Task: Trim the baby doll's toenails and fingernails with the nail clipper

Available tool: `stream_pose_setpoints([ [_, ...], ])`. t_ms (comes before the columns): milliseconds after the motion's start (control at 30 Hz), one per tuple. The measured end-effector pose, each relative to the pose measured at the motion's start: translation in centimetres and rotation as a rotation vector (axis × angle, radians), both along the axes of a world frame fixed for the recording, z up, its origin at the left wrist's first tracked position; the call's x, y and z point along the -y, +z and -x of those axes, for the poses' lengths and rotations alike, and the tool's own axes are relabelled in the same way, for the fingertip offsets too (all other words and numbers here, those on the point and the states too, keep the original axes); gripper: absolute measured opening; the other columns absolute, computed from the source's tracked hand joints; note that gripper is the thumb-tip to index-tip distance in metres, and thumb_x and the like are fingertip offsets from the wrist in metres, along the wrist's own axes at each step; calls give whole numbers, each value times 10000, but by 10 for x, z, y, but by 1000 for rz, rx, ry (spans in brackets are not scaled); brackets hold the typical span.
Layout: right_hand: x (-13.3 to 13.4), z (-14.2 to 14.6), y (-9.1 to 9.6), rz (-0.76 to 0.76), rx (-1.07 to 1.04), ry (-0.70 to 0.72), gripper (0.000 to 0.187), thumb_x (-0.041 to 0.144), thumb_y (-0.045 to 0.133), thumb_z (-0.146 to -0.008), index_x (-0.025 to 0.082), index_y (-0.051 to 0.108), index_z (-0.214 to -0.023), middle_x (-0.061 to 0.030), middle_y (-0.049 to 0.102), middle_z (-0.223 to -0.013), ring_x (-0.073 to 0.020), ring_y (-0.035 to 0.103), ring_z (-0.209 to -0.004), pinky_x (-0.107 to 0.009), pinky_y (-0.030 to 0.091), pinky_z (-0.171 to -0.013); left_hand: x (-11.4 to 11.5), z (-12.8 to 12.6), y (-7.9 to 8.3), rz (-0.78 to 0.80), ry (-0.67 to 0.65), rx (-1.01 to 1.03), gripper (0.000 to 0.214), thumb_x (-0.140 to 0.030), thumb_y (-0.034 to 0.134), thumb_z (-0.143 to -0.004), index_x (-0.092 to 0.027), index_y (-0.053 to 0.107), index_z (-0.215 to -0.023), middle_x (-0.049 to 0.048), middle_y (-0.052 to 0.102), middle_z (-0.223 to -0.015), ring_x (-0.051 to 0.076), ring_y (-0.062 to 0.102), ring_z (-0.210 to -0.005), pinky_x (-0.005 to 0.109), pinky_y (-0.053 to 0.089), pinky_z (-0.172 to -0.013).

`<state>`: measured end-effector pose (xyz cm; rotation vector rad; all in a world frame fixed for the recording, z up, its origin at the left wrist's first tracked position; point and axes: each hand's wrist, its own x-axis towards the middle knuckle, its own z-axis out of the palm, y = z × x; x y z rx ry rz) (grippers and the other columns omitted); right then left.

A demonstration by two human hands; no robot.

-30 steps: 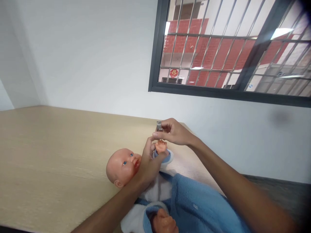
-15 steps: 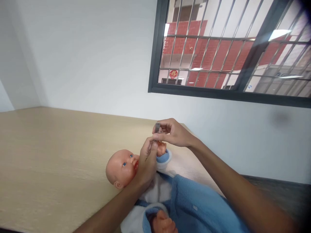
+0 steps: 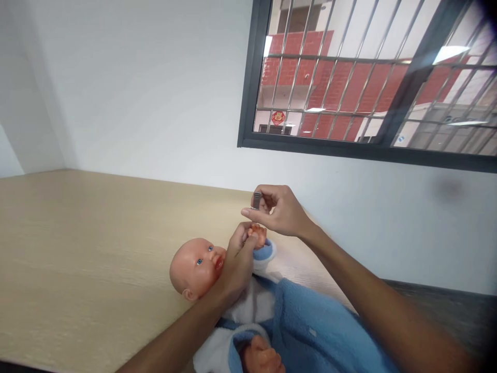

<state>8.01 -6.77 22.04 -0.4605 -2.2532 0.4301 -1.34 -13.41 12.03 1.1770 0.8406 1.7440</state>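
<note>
A baby doll [image 3: 196, 269] in a white and blue fleece outfit lies on its back on the wooden table. My left hand [image 3: 241, 254] is closed round the doll's raised hand [image 3: 258, 235], thumb on one side and fingers on the other. Just above it, my right hand [image 3: 281, 210] grips a small silver metal nail clipper [image 3: 257, 200] between thumb and curled fingers. A gap separates the clipper from the doll's fingers. Part of the clipper is hidden by my thumb and fingers. The doll's other hand [image 3: 262, 356] rests low in its sleeve.
The light wooden table [image 3: 97, 243] extends to the left and back against a white wall [image 3: 155, 93]. A dark-framed window [image 3: 365, 150] with metal bars is at the upper right. Dark flooring [image 3: 438, 305] shows beyond the table's right side.
My right hand has lifted slightly up and right with the nail clipper, away from the doll's hand. My left hand still holds the doll's hand, whose fingers now show more.
</note>
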Motion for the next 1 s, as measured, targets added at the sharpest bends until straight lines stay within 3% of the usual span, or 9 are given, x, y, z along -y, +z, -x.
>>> stream_pose_setpoints([
  [167, 2, 0, 1, -87, 113, -14, 371, 395, 745, -760, 170, 489, -614, 58, 463, -495, -79, 416, -481, -214, 314, -485, -3, 0, -4, -80, -34, 3, 87, -238, 496, -906, -179, 481, -845, -24, 452, -750, 107, 392, -691, 214, 319, -664],
  [333, 2, 0, 1, -118, 127, -18, 421, 399, 746, -763, 178, 431, -594, 72, 430, -484, -70, 389, -477, -212, 293, -487, -2, 0, -5, -94, -60, 35, 63, -249, 503, -925, -193, 499, -953, -30, 474, -757, 98, 401, -684, 203, 325, -658],
  [533, 4, 0, 1, -135, 117, -2, 385, 383, 642, -855, 173, 451, -594, 76, 388, -485, -66, 338, -471, -221, 280, -493, -3, 1, -6, -90, -60, 34, 65, -234, 510, -919, -187, 516, -963, -28, 476, -751, 98, 414, -691, 200, 336, -659],
  [733, 1, 0, -1, -95, 130, -5, 375, 381, 742, -763, 172, 474, -606, 79, 412, -484, -69, 382, -474, -207, 287, -476, -5, 0, -7, -107, -42, 40, 80, -257, 527, -916, -180, 505, -913, -24, 495, -750, 100, 430, -690, 199, 349, -659],
  [1000, 1, 0, -2, -113, 133, 13, 422, 386, 757, -759, 175, 433, -591, 79, 427, -478, -64, 391, -466, -203, 298, -479, -9, 1, -12, -150, -34, 39, 133, -264, 524, -926, -164, 502, -840, -14, 503, -741, 100, 439, -690, 204, 353, -654],
])
